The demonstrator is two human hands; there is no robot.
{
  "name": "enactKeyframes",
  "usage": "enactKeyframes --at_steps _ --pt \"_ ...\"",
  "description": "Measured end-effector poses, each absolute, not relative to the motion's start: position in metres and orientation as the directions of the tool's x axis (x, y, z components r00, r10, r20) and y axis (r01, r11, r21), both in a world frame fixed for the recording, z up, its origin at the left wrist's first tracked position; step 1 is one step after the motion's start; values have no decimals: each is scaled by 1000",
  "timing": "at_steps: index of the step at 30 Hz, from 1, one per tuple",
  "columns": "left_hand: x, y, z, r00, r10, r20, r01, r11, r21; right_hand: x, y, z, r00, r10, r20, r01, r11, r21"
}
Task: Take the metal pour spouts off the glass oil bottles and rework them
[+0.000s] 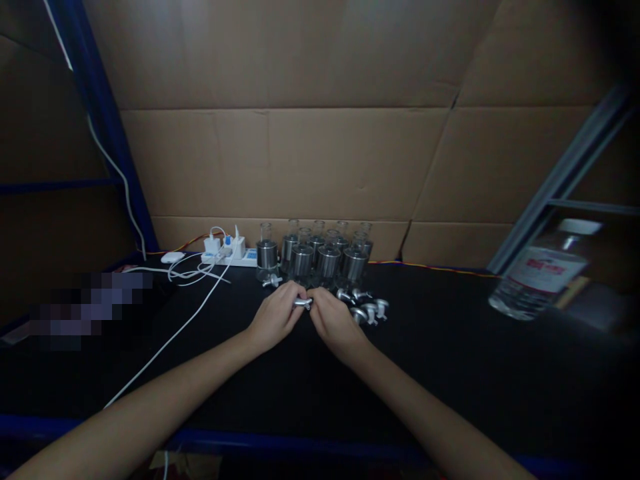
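My left hand (276, 316) is closed around a small silver metal pour spout (302, 303), whose end points right. Fingers of my right hand (337, 323) are bent and pressed together at that end; they seem to grip it, though the fingertips are partly hidden. Just beyond my hands stand several glass bottles with steel sleeves (302, 258), their clear necks uncapped. Several more silver spouts (371, 313) lie on the black table to the right of my right hand. Another spout (273, 281) rests in front of the leftmost bottle.
A white power strip (253, 256) with plugged-in chargers and loose white cables (187, 319) lies left of the bottles. On the right stands a large clear plastic bottle (539, 272) with a white cap. Cardboard (290, 160) walls the back; blue metal posts (113, 127) frame the sides.
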State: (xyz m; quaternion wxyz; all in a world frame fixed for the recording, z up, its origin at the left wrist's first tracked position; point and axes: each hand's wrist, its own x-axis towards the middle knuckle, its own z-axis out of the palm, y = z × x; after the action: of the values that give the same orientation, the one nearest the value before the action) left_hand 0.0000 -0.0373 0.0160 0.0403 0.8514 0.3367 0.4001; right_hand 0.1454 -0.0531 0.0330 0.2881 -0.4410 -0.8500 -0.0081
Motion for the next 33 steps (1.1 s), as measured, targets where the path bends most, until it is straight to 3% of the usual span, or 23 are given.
enactKeyframes --at_steps 4,13,33 --pt "1 -40 17 469 607 642 565 -765 311 145 -54 30 -438 772 460 731 604 -317" --pt "1 -40 16 470 616 632 581 -755 304 146 -57 33 -468 776 423 709 615 -344" --pt "2 -42 18 495 650 577 494 -756 429 146 -56 36 -456 852 258 839 508 -195"
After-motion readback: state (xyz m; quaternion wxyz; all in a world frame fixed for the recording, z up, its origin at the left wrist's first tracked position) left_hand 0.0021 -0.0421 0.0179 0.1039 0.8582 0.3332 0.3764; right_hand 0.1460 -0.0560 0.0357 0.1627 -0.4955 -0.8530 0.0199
